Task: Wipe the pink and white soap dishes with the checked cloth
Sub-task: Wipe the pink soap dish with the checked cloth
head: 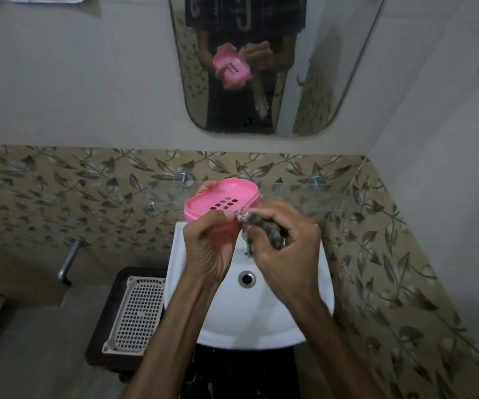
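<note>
Forearms rise from the bottom edge over a white washbasin [313, 321], whose drain [246, 279] shows between the wrists. Beside the basin on the person's left, a perforated plastic tray [137, 312] lies on a dark stool [102, 335].

The left hand [208, 249] is in a closed grip on the pink soap dish [222, 201], thumb over the near rim and fingertips showing at the far edge. The dish is held above the back of the basin, tilted, with its slotted face toward the camera. The right hand [285, 249] is clenched around the bunched checked cloth [264, 228], which sits just right of the dish, its pale corner touching the dish's right near rim. The white soap dish cannot be made out.

Room is tight: the basin rim lies below, and a glass shelf [304, 194] on metal brackets runs just behind the dish. A leaf-patterned tiled wall [59, 191] closes the back, and a side wall stands near on the right. More open space lies to the left. Above, a mirror [333, 67] reflects the dish and both hands.
</note>
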